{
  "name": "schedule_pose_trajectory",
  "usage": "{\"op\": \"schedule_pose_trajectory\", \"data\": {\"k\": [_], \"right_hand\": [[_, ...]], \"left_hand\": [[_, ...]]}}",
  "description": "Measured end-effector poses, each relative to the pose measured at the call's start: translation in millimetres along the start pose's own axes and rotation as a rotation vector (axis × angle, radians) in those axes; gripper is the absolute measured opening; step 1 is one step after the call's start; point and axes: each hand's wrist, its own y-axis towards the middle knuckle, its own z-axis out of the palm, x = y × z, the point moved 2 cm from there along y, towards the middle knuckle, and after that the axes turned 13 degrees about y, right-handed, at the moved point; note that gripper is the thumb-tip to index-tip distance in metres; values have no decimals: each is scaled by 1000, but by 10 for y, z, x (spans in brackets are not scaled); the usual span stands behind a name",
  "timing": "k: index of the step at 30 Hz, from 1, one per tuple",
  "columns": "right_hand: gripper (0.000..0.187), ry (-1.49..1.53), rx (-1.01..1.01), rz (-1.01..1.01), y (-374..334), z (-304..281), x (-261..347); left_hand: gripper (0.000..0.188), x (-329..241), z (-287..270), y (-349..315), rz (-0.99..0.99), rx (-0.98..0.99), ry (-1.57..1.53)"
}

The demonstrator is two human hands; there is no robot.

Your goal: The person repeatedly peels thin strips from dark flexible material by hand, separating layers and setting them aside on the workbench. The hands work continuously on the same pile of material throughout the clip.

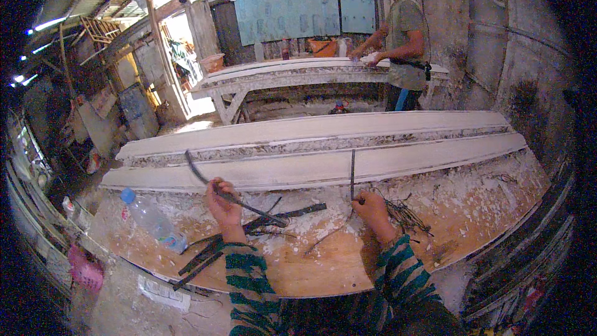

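My left hand [224,208] is closed around a dark, thin, slightly curved strip [196,170], whose ends stick out above and below the fingers. Between the fingers of my right hand [375,213], a second dark strip [352,171] stands nearly upright, its lower end hidden in the grip. Both hands are over the wooden worktable [311,264], in front of a long white plaster-like molding [261,174]. Loose dark strips [208,254] lie crossed beneath and beside my left hand. Right of my right hand lies a tangle of thin dark strands [407,216].
A clear plastic bottle with a blue cap [151,221] lies at the table's left. Behind the near molding runs another long white molding [311,126]. A co-worker [407,37] stands at a second bench [249,78] across the room. White flakes litter the table.
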Motion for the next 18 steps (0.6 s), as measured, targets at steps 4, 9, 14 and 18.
{"op": "schedule_pose_trajectory", "data": {"k": [4, 9, 14, 18], "right_hand": [[19, 6, -58, 6, -21, 34, -4], [17, 141, -207, 21, -21, 43, 17], [18, 435, 21, -59, -19, 86, 163], [16, 797, 207, 244, -134, 81, 329]], "left_hand": [[15, 501, 131, -103, -257, -214, 778], [11, 1126, 423, -383, -588, -38, 1083], [11, 1553, 506, -616, -525, 228, 1300], [12, 1603, 504, -648, -444, 323, 1376]]}}
